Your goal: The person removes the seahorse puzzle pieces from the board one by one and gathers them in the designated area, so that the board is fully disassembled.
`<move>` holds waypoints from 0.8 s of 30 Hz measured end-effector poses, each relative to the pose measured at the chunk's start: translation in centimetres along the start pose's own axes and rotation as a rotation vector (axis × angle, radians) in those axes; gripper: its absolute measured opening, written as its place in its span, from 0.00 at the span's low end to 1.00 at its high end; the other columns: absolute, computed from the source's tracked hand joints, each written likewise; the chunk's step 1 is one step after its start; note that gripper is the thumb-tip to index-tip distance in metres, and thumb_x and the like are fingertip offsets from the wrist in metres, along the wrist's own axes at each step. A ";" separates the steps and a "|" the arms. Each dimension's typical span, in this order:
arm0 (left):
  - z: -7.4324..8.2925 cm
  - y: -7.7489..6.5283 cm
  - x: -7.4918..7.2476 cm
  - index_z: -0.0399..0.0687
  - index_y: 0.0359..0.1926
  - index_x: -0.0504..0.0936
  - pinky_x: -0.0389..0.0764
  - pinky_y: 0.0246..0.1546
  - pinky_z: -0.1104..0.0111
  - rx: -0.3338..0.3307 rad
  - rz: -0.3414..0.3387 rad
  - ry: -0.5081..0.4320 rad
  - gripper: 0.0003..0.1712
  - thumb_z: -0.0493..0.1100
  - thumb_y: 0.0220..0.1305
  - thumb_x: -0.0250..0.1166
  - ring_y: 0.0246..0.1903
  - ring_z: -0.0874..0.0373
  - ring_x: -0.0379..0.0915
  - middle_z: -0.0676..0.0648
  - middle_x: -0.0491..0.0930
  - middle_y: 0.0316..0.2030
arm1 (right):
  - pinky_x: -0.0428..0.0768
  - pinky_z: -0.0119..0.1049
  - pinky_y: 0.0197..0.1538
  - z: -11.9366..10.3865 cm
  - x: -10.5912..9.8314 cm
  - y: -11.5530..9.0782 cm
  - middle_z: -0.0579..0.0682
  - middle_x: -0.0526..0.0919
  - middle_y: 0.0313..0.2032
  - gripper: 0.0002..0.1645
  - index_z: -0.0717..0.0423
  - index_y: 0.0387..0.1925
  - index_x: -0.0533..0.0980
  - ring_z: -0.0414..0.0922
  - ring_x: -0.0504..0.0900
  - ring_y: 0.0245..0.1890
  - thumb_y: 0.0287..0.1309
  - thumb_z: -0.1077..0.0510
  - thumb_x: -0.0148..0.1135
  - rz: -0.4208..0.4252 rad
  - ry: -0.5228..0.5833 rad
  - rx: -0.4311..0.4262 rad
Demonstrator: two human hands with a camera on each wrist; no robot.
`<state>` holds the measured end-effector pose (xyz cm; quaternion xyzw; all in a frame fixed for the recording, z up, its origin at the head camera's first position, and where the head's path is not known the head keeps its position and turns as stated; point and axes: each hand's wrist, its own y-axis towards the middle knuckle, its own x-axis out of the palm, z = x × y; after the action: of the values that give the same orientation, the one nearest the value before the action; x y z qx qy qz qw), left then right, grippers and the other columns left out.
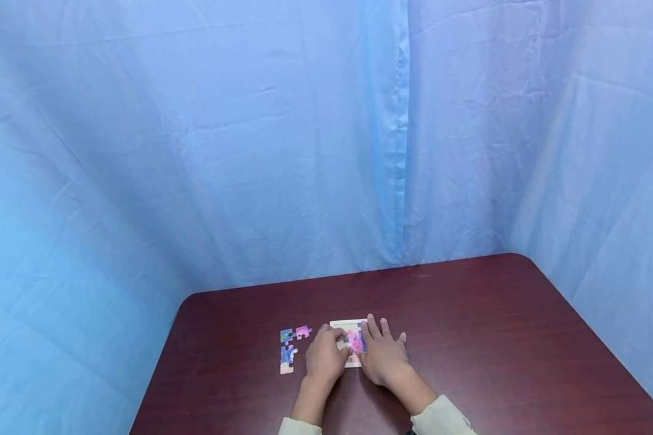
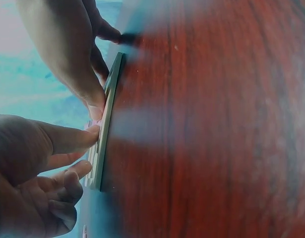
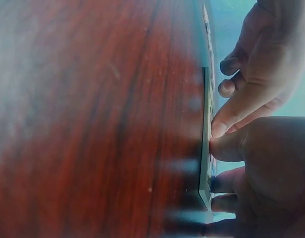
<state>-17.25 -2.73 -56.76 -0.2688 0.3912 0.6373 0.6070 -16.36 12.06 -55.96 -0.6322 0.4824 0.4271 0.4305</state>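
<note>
A light, flat puzzle tray [image 1: 348,321] lies on the table, with pink and purple jigsaw pieces [image 1: 355,343] in it. My left hand [image 1: 324,355] is over the tray's left side, thumb and forefinger apart, thumb tip on the pieces. In the left wrist view, the other fingers of this left hand [image 2: 38,173] are bent. My right hand [image 1: 383,356] rests across the tray's right side with fingers spread forward, covering part of it. Seen from the right wrist, the right thumb [image 3: 229,148] presses down close beside the left thumb [image 3: 231,114].
Left of the tray lie several loose jigsaw pieces: a pink one [image 1: 303,332], a blue-green one [image 1: 286,335] and a blue and cream group [image 1: 287,359]. The dark red wooden table [image 1: 457,314] has blue curtains [image 1: 283,151] behind and at both sides.
</note>
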 end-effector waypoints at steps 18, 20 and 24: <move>0.1 -0.2 0.2 0.49 0.36 0.90 0.75 0.28 0.64 0.014 0.048 -0.036 0.13 0.35 0.48 0.81 0.25 0.62 0.76 0.54 0.84 0.27 | 0.55 0.80 0.73 0.0 0.3 -0.1 0.57 0.55 0.84 0.41 0.58 0.81 0.60 0.64 0.54 0.84 0.76 0.45 0.57 -0.024 0.018 0.018; 0.0 -0.1 0.2 0.49 0.37 0.90 0.75 0.28 0.64 0.012 0.040 -0.039 0.13 0.34 0.49 0.80 0.25 0.63 0.75 0.54 0.84 0.27 | 0.50 0.80 0.74 0.1 0.7 0.0 0.57 0.52 0.85 0.41 0.58 0.82 0.58 0.63 0.51 0.84 0.76 0.46 0.56 -0.030 0.038 0.022; -0.1 0.0 0.2 0.49 0.38 0.90 0.75 0.28 0.65 0.007 0.031 -0.040 0.13 0.35 0.50 0.80 0.25 0.64 0.75 0.54 0.84 0.27 | 0.40 0.80 0.76 0.5 1.7 0.3 0.55 0.44 0.86 0.44 0.56 0.84 0.52 0.61 0.42 0.86 0.78 0.43 0.51 -0.061 0.066 0.032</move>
<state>-17.25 -2.71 -56.99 -0.2479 0.3855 0.6505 0.6056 -16.44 12.07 -57.75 -0.6533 0.4834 0.3850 0.4374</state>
